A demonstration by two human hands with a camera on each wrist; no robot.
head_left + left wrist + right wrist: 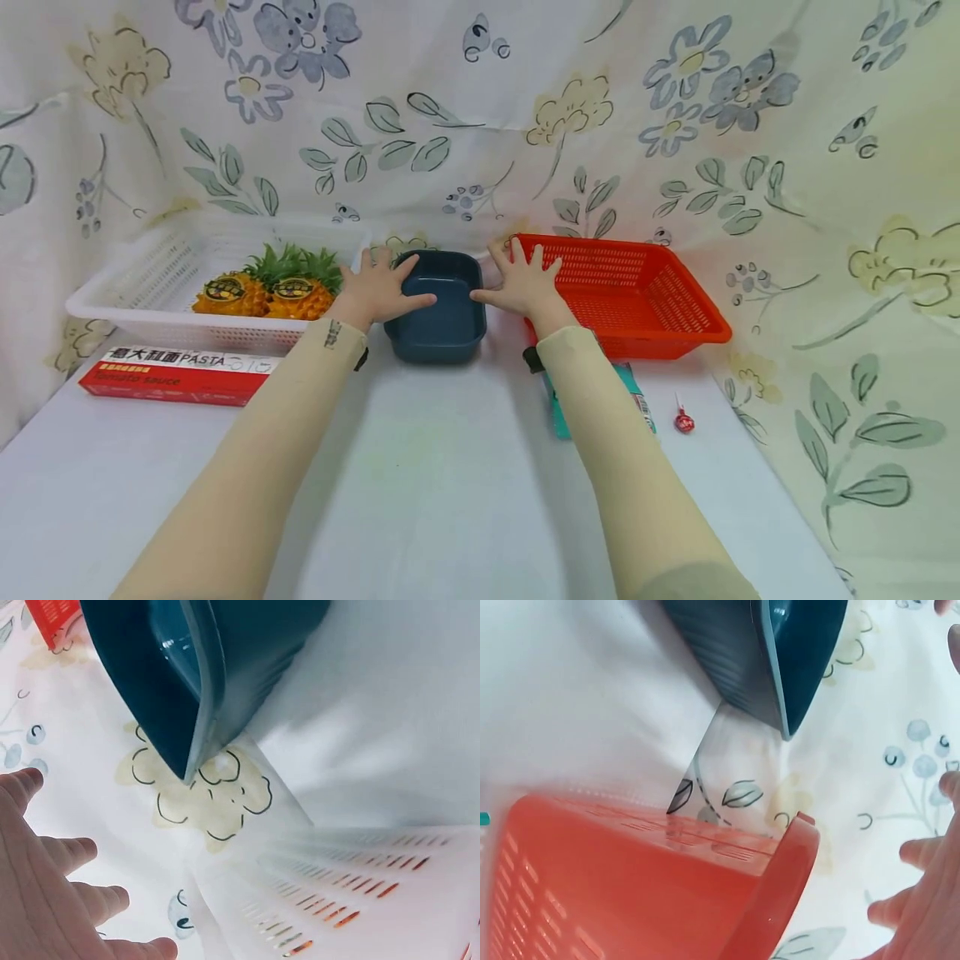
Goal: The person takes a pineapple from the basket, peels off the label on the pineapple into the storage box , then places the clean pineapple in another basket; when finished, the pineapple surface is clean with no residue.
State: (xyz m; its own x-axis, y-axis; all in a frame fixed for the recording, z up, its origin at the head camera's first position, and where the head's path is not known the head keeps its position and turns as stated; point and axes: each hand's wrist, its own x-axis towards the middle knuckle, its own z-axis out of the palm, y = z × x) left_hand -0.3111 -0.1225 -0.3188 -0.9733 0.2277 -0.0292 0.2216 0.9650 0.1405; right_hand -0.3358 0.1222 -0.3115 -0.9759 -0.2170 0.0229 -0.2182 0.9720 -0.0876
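Note:
A dark blue rectangular basin (438, 329) stands at the back middle of the table. My left hand (378, 292) is spread over its left side, fingers straight and holding nothing. On the other side, my right hand (521, 283) is spread likewise, between the basin and the red basket (630, 342). Both wrist views show a gap between the fingers and the basin. Left of the left hand, a white basket (187, 321) holds two toy-like pineapples (296, 296) with green leafy tops.
A red and white pasta box (172, 379) lies before the white basket. Partly under the right forearm is a teal packet (633, 387). A red-wrapped lollipop (684, 421) lies near the table's right edge. A floral curtain (480, 125) hangs behind everything.

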